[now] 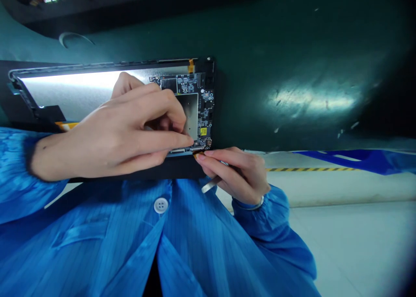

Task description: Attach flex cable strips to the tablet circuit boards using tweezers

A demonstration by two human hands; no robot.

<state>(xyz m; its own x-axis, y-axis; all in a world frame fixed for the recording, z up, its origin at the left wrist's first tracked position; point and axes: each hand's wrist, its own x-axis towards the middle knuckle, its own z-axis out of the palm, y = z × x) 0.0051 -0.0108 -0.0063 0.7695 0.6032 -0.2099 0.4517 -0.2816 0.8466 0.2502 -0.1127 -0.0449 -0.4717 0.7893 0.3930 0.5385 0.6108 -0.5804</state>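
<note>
An opened tablet (162, 172), its circuit board (204, 106) exposed at the right end, lies in front of me on the green mat. Across it rests my left hand (130, 132), palm down. Its index finger stretches to the board's near edge, by a connector (197, 148); the other fingers are bent, and no object shows in them. At that same edge, the thumb and fingertips of my right hand (240, 171) pinch a small orange flex cable (199, 155). A pale stick-like tool (210, 185) is tucked in the same hand, its far part hidden.
A black tray (123, 6) with shiny parts in it stands beyond the tablet. The green mat (276, 71) stretches to the right, with a thin curved strip (76, 37) at the left. A blue plastic object (354, 160) is past the near edge, above the floor.
</note>
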